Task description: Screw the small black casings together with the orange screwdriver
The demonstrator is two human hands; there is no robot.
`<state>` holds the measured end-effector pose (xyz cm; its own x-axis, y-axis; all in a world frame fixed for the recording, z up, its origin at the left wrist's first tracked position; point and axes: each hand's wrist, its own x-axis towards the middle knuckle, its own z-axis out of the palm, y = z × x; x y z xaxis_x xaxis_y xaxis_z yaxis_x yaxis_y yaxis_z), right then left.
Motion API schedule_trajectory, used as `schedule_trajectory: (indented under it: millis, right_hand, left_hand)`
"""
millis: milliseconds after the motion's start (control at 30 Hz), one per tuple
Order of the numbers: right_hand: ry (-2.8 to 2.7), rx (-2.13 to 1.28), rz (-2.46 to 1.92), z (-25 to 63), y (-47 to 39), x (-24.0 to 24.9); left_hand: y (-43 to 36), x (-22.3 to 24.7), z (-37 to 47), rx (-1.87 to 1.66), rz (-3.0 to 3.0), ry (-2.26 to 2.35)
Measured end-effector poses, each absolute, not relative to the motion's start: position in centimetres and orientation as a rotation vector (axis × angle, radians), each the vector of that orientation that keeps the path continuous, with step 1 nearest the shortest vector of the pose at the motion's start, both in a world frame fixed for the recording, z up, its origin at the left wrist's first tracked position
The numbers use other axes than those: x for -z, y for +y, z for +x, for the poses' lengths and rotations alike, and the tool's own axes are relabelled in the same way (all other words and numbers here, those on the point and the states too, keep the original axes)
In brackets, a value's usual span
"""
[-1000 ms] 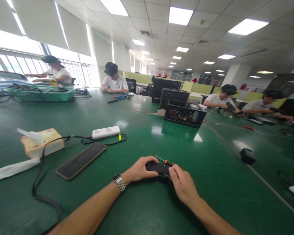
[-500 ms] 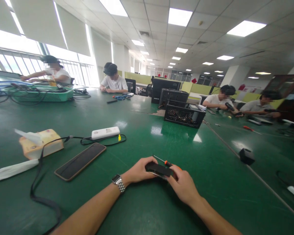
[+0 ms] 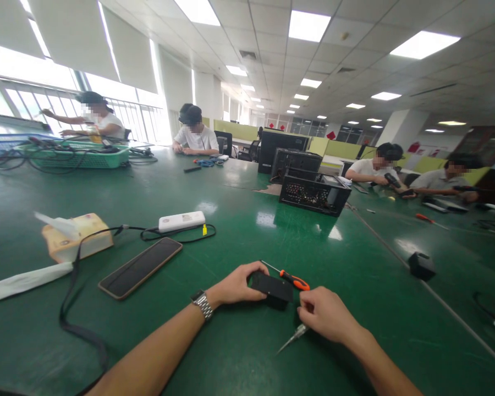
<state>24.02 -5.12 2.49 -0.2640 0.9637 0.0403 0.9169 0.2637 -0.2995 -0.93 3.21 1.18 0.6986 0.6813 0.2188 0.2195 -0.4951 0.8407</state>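
Observation:
A small black rectangular box [image 3: 274, 290] is gripped at its left end by my left hand [image 3: 242, 283], thumb in front and fingers behind. My right hand [image 3: 328, 313] is closed, a short way to the right of the box. Out of its underside a thin pointed metal tool [image 3: 293, 336] sticks toward the lower left; its rear end is hidden in the fist. An orange-and-black screwdriver [image 3: 295, 279] lies on the table just behind the box, its shaft pointing to the far left.
On the green table [image 3: 231, 236], a phone [image 3: 142, 268], a tissue pack [image 3: 80, 239] and a white power bank-like block [image 3: 181, 221] with a black cable lie to the left. A black cube [image 3: 421, 266] stands right. Farther back are an opened computer case [image 3: 313, 193], a green basket [image 3: 78, 157] and several co-workers.
My right hand has come off the box and moved right and down, bringing the pointed tool into view. My left hand keeps the box, now tilted differently. The camera view has shifted slightly.

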Motion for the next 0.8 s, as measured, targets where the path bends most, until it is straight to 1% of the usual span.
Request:
schedule_trajectory:
  millis: [67,200,300,400,567,800]
  right_hand:
    - [-2.332,-0.225,-1.762,23.9,-5.3,-2.6]
    - [-2.291,-0.197,-1.658,23.6,-5.7,-3.5]
    - [-2.209,-0.098,-1.480,22.5,-5.8,-3.7]
    - [-2.310,0.020,-1.314,20.5,-5.5,-2.9]
    - [-2.377,0.081,-1.328,18.5,-4.5,-1.1]
    - [-2.373,0.099,-1.255,18.4,-3.9,-1.0]
  left_hand:
    - [3.4,-1.2,-1.1,-0.666,2.043,0.672]
    - [3.8,-1.3,-1.5,-0.644,2.043,0.628]
    - [4.0,-1.2,-1.6,-0.640,2.045,0.607]
    - [4.2,-1.1,-1.6,-0.648,2.032,0.573]
    - [4.2,-1.0,-1.5,-0.655,1.995,0.521]
    - [4.3,-0.5,-1.6,-0.660,1.954,0.554]
